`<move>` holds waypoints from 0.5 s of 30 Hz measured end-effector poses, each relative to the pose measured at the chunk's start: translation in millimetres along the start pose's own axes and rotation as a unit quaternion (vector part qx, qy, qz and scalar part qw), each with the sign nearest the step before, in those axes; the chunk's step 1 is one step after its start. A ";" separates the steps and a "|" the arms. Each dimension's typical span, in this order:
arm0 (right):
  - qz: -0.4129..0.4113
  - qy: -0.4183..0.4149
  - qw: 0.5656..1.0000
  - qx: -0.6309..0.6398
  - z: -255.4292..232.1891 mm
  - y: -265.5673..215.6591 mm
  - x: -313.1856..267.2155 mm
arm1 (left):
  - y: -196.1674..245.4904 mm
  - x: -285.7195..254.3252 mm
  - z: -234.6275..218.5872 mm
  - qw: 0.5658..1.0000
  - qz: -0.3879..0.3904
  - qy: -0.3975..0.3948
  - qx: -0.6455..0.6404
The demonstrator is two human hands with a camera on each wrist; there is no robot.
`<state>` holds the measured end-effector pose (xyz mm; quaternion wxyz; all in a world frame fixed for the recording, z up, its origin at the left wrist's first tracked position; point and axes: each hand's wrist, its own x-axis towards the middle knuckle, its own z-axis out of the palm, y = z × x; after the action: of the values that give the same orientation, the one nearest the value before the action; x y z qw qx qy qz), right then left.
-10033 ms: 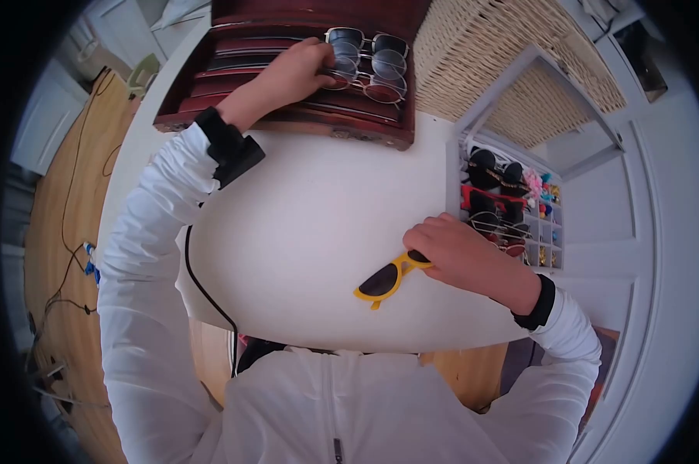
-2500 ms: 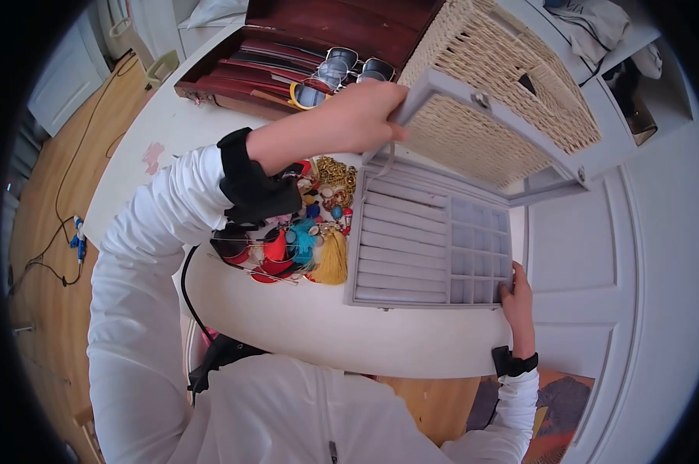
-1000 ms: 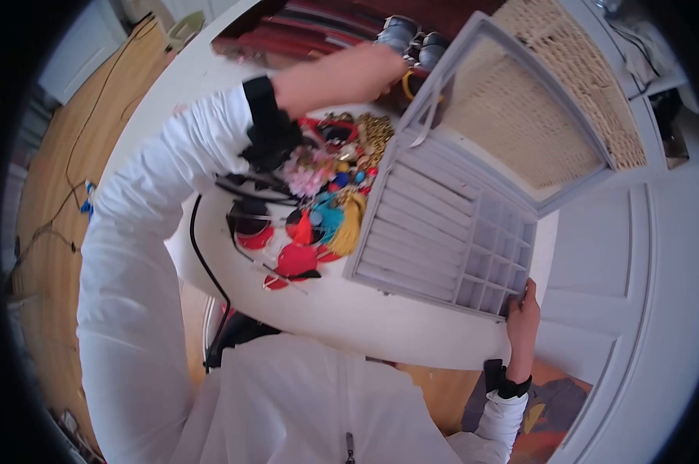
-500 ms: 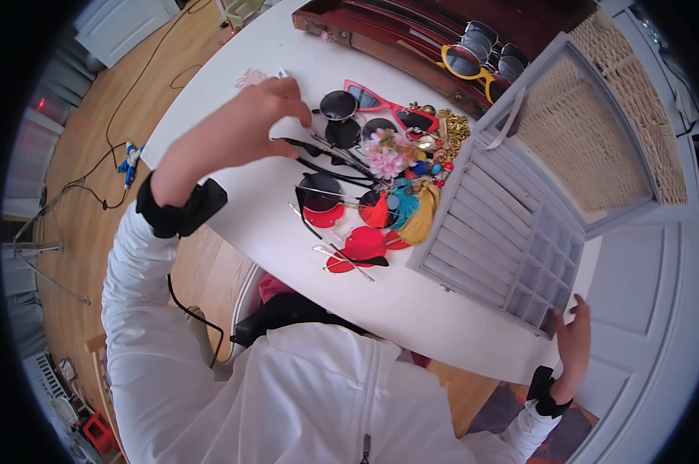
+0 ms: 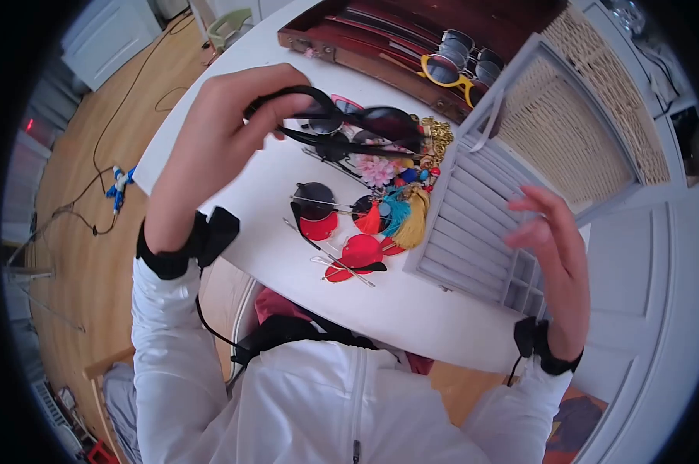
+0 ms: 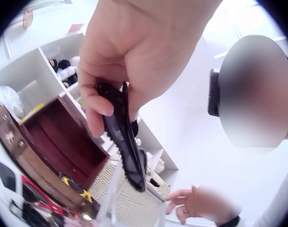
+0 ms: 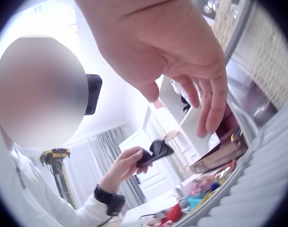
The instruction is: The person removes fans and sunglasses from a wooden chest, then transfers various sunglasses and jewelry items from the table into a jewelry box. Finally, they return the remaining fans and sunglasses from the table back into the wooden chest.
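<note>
My left hand [image 5: 218, 131] holds a pair of black sunglasses [image 5: 392, 127] by one end, raised over the table, with the lenses pointing right. In the left wrist view the black sunglasses [image 6: 127, 146] are pinched between thumb and fingers. My right hand [image 5: 558, 263] hovers over the right side of a grey jewelry box [image 5: 473, 209], fingers loosely spread and holding nothing. The box's lid stands open, showing padded rows and small compartments. Left of the box lie red sunglasses [image 5: 362, 251], round dark sunglasses [image 5: 315, 199], a pink flower [image 5: 378, 168], tassels [image 5: 396, 213] and gold chains [image 5: 440, 139].
A dark red case [image 5: 365, 66] lies open at the back, with yellow sunglasses [image 5: 442, 69] and metal-framed sunglasses [image 5: 458, 48] in it. Behind the raised lid stands a woven basket [image 5: 597, 85]. The white table [image 5: 473, 332] has a curved front edge.
Yellow sunglasses went from my right hand into the red case; the grey box's contents now lie on the table. Just now my left hand lifted black sunglasses, and my right hand left the box's edge.
</note>
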<state>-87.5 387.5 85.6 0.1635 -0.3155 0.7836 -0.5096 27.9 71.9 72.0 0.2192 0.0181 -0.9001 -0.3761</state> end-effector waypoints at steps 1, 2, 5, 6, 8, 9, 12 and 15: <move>0.033 -0.035 0.993 0.111 7.1 0.3 5.8 | 4.2 2.1 8.0 0.996 0.090 0.011 0.005; 0.061 -0.069 0.971 0.220 13.1 2.3 11.8 | 9.1 5.9 16.5 0.980 0.197 0.002 0.014; 0.119 -0.258 0.878 0.386 20.4 19.0 23.0 | 39.7 1.3 46.3 0.960 0.275 -0.037 -0.017; 0.113 -0.244 0.883 0.385 17.3 17.5 24.2 | 43.4 4.0 52.0 0.952 0.301 -0.057 -0.014; 0.174 -0.302 0.906 0.241 9.5 16.2 24.3 | 40.0 10.6 56.8 0.940 0.328 -0.095 -0.005; 0.176 -0.291 0.909 0.241 3.7 17.6 24.1 | 40.4 14.6 60.5 0.951 0.291 -0.098 -0.022; 0.016 -0.072 0.996 -0.042 -28.8 34.5 32.6 | 25.8 33.6 59.1 0.963 0.260 -0.075 -0.011; -0.026 -0.017 0.987 -0.155 -65.0 67.9 55.4 | -9.2 52.3 38.9 0.979 0.169 0.014 0.115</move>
<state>-188.7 415.2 55.7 0.1130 -0.3662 0.8415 -0.3809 -36.5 81.0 61.6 0.2885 -0.1042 -0.9243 -0.2274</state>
